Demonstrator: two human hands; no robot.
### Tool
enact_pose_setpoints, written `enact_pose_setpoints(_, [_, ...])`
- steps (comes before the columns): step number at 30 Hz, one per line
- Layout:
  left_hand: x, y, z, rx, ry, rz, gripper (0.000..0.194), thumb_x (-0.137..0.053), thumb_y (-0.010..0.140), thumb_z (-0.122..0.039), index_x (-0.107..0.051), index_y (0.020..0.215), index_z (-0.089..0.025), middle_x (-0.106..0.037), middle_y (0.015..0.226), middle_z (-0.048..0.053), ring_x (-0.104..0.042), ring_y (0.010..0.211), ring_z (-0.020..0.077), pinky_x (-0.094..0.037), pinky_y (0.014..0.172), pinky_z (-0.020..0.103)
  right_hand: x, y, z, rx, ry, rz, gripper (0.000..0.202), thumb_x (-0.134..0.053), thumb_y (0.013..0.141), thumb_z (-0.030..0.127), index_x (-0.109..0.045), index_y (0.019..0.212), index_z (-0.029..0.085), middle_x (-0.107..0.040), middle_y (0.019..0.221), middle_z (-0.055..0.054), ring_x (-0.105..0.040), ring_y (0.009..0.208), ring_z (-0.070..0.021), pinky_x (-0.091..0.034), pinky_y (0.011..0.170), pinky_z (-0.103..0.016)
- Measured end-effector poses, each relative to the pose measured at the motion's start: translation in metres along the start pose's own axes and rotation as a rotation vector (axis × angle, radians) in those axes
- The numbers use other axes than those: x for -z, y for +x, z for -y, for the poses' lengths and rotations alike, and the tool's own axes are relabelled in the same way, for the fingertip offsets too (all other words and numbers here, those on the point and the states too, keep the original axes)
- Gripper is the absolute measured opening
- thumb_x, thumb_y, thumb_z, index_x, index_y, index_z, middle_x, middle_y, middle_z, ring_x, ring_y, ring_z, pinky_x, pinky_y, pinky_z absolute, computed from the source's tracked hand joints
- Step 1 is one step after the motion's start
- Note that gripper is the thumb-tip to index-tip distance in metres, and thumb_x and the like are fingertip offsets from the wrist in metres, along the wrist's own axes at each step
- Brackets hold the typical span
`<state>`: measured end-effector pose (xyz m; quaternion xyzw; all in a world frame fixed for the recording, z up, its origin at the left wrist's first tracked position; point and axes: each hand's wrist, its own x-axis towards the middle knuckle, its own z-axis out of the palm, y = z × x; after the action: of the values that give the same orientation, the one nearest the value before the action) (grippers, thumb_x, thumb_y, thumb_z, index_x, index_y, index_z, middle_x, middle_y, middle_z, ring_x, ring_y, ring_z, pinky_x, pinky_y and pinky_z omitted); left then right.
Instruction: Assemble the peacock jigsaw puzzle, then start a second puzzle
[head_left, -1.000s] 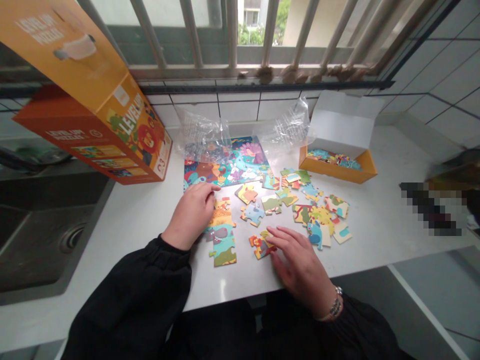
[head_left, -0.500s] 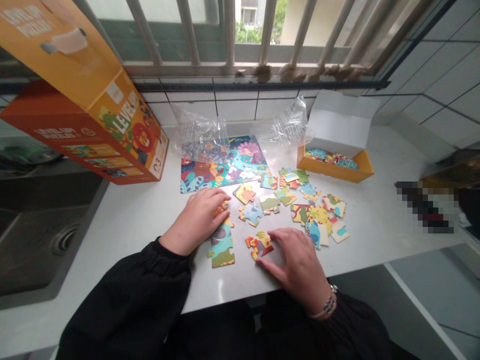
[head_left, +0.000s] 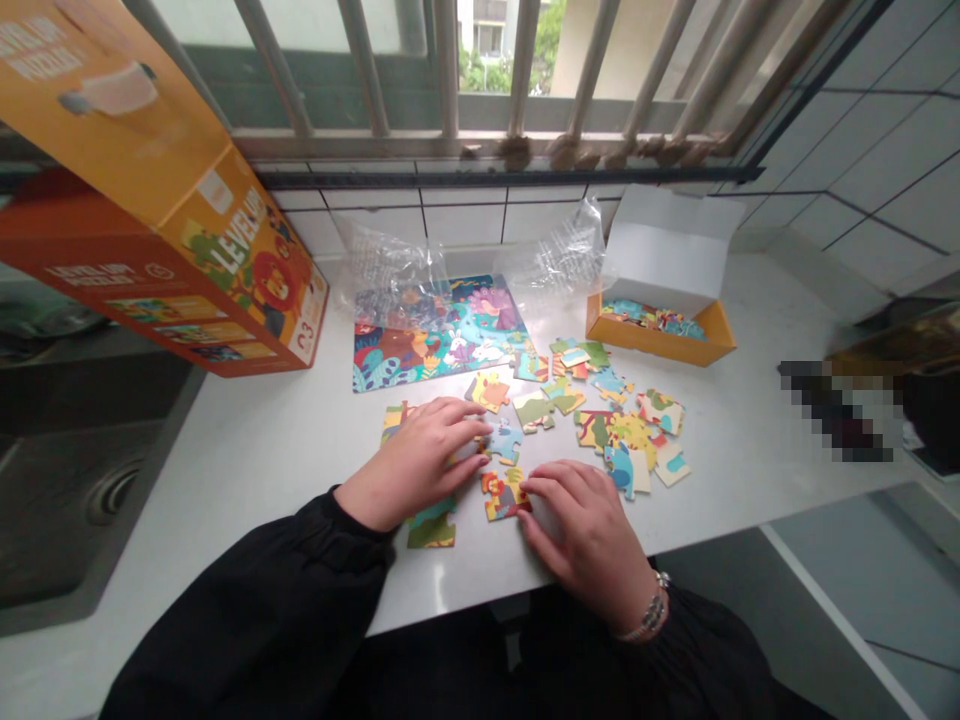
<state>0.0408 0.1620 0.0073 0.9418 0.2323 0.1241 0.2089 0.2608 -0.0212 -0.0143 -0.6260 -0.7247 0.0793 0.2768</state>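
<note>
My right hand (head_left: pixel 589 520) has its thumb and fingertips on the right edge of a puzzle piece with a lion (head_left: pixel 493 492), which lies on the counter. My left hand (head_left: pixel 424 455) is stretched out over a joined strip of puzzle pieces (head_left: pixel 432 528) and hides its middle. The strip's top end shows beyond the knuckles. The left fingertips reach to the edge of a light blue puzzle piece (head_left: pixel 508 440); whether they press on it I cannot tell. Above it lies a yellow and orange puzzle piece (head_left: pixel 489 391).
Several loose pieces (head_left: pixel 634 430) are scattered to the right. Behind lie a colourful picture sheet (head_left: pixel 405 365) and crumpled clear plastic bags (head_left: pixel 559 250). A small open box (head_left: pixel 660 342) holds more pieces. A tall orange box (head_left: pixel 255 270) stands left, beside a sink (head_left: pixel 90 560).
My left hand has shifted right, from the strip toward the light blue piece, uncovering the strip's top end. The lion piece has turned slightly and moved closer to the light blue piece.
</note>
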Motion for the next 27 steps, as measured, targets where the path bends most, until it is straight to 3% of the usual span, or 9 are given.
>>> enact_pose_setpoints(3, [-0.006, 0.000, 0.003, 0.061, 0.074, -0.015, 0.048, -0.065, 0.105, -0.042, -0.061, 0.150, -0.025, -0.055, 0.166, 0.013, -0.044, 0.157, 0.0362, -0.037, 0.128, 0.063, 0.001, 0.000, 0.000, 0.021, -0.016, 0.022, 0.029, -0.070, 0.104, 0.032, -0.071, 0.133, 0.031, -0.069, 0.126, -0.007, -0.060, 0.122, -0.0288, -0.044, 0.106, -0.050])
enact_pose_setpoints(6, [-0.008, 0.001, 0.004, 0.102, 0.125, 0.003, 0.050, -0.066, 0.105, -0.042, -0.060, 0.152, -0.024, -0.051, 0.170, 0.013, -0.038, 0.161, 0.0391, -0.030, 0.131, 0.068, 0.001, 0.000, 0.000, 0.048, -0.032, 0.053, 0.036, -0.071, 0.104, 0.035, -0.071, 0.140, 0.036, -0.068, 0.121, -0.007, -0.060, 0.118, -0.0290, -0.045, 0.105, -0.051])
enact_pose_setpoints(12, [-0.004, 0.002, 0.000, 0.079, 0.140, -0.014, 0.042, -0.064, 0.105, -0.044, -0.067, 0.143, -0.025, -0.062, 0.156, 0.014, -0.052, 0.146, 0.0367, -0.042, 0.124, 0.061, 0.003, 0.002, 0.000, 0.061, -0.004, 0.032, 0.025, -0.069, 0.105, 0.031, -0.075, 0.129, 0.034, -0.070, 0.118, -0.006, -0.062, 0.116, -0.0276, -0.047, 0.105, -0.051])
enact_pose_setpoints(20, [0.004, -0.002, 0.005, 0.141, 0.138, -0.104, 0.039, -0.063, 0.104, -0.037, -0.067, 0.141, -0.025, -0.061, 0.150, 0.016, -0.054, 0.141, 0.0362, -0.046, 0.120, 0.057, 0.002, -0.004, -0.006, 0.078, 0.013, -0.081, 0.019, -0.067, 0.102, 0.020, -0.073, 0.119, 0.027, -0.073, 0.123, -0.008, -0.061, 0.128, -0.0292, -0.051, 0.110, -0.052])
enact_pose_setpoints(23, [0.014, -0.003, 0.011, 0.171, 0.154, -0.084, 0.029, -0.060, 0.103, -0.036, -0.071, 0.126, -0.022, -0.068, 0.129, 0.014, -0.062, 0.123, 0.0339, -0.052, 0.109, 0.054, 0.010, -0.009, -0.018, -0.036, -0.141, -0.217, 0.023, -0.067, 0.102, 0.022, -0.071, 0.124, 0.026, -0.071, 0.126, -0.012, -0.062, 0.124, -0.0318, -0.051, 0.109, -0.055])
enact_pose_setpoints(27, [0.023, -0.004, 0.016, 0.179, 0.121, -0.012, 0.022, -0.060, 0.102, -0.041, -0.072, 0.103, -0.023, -0.069, 0.112, 0.011, -0.065, 0.108, 0.0307, -0.056, 0.097, 0.048, 0.025, -0.017, -0.047, -0.288, -0.419, -0.306, 0.050, -0.069, 0.102, 0.047, -0.061, 0.145, 0.020, -0.066, 0.135, -0.023, -0.061, 0.124, -0.0408, -0.052, 0.102, -0.062])
